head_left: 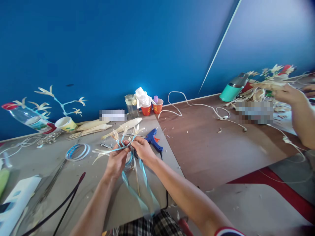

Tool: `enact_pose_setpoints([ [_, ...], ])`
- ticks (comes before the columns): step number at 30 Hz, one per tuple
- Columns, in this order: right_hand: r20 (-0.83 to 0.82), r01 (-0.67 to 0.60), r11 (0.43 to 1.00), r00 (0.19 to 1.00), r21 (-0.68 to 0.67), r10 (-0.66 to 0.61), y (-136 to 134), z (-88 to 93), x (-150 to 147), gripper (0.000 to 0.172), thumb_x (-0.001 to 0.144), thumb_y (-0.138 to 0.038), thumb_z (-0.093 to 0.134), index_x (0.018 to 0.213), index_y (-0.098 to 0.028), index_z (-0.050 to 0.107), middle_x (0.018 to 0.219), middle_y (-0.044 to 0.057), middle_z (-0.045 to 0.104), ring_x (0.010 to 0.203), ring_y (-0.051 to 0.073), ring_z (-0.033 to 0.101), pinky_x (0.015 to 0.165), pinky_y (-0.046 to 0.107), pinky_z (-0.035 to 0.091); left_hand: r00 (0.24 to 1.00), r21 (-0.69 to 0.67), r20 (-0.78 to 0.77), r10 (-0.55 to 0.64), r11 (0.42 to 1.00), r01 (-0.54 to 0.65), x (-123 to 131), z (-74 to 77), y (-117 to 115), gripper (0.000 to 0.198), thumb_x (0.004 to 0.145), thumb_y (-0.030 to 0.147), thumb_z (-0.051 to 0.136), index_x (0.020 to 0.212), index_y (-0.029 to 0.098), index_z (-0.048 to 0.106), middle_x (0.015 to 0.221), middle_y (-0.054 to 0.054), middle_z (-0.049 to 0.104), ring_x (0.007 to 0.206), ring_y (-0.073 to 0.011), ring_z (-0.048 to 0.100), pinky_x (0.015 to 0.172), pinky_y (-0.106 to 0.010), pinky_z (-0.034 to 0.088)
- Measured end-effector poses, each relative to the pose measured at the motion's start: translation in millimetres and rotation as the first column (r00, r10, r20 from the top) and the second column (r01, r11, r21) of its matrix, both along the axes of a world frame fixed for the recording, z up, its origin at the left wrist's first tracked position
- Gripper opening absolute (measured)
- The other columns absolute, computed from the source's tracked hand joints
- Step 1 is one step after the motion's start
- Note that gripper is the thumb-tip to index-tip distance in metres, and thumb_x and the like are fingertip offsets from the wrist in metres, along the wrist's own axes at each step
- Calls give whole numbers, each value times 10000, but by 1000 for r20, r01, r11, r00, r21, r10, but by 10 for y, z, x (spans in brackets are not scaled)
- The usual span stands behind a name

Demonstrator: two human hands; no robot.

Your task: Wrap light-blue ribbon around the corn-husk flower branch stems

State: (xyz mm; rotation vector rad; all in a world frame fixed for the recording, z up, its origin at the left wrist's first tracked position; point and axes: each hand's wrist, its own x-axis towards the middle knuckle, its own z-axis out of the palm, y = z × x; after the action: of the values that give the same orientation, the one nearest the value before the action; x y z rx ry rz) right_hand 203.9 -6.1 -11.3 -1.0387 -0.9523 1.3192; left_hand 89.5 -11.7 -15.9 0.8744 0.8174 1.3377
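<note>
My left hand (117,161) is closed, pinching the blue-wrapped stem of a craft flower spray (114,135) with cream, husk-like petals. Close beside it, my right hand (143,149) is closed on the same spray near where its stems branch. Light-blue ribbon (144,175) hangs from below the hands toward my lap. Partly covered by the hands, a ring of blue tape sits under them. Just right of my right hand lies a blue glue gun (154,140) with an orange trigger.
Behind stand paper cups (157,107), a glass jar (131,105) and dried husks (92,124). To the left are a ribbon roll (77,152), a tilted plastic bottle (31,118) and a power strip (18,203). A green bottle (231,91) and another person's hand (287,95) are at right.
</note>
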Motion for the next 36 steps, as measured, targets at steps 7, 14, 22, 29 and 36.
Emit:
enact_pose_setpoints([
  [7,-239,-138,989,963,-52,121,29,66,28,105,638,-259,540,586,-178,499,549,-41,495,559,87,422,578,222,338,990,6,42,-135,991,135,-135,-18,54,247,617,146,775,858,178,736,821,-44,720,800,-178,657,846,-343,485],
  [14,-254,-219,976,945,-15,208,63,-2,24,117,664,-211,539,560,-177,496,549,-41,504,558,85,453,613,231,372,997,2,25,-66,998,66,-127,-122,59,340,613,223,811,941,190,730,900,-54,728,840,-186,665,827,-329,505],
  [22,-250,-219,973,948,-72,195,81,-70,12,130,667,-248,562,570,-175,518,572,-37,522,583,92,478,652,245,376,937,54,-339,88,996,-74,-134,-199,45,342,646,324,783,945,168,725,903,-63,724,840,-204,668,825,-350,517],
  [29,-296,-176,972,947,-154,124,52,-31,-40,148,623,-283,604,542,-182,532,500,-47,487,531,89,413,599,240,338,705,324,-636,313,938,-125,-159,-181,37,220,730,368,686,883,220,742,926,-49,727,883,-222,659,860,-378,508],
  [36,-250,-145,966,964,-216,89,27,24,-56,179,615,-307,590,521,-184,501,477,-43,472,525,92,406,568,238,318,589,447,-686,427,886,-122,-180,-180,30,151,759,353,657,830,252,744,870,-30,729,845,-208,653,835,-363,512],
])
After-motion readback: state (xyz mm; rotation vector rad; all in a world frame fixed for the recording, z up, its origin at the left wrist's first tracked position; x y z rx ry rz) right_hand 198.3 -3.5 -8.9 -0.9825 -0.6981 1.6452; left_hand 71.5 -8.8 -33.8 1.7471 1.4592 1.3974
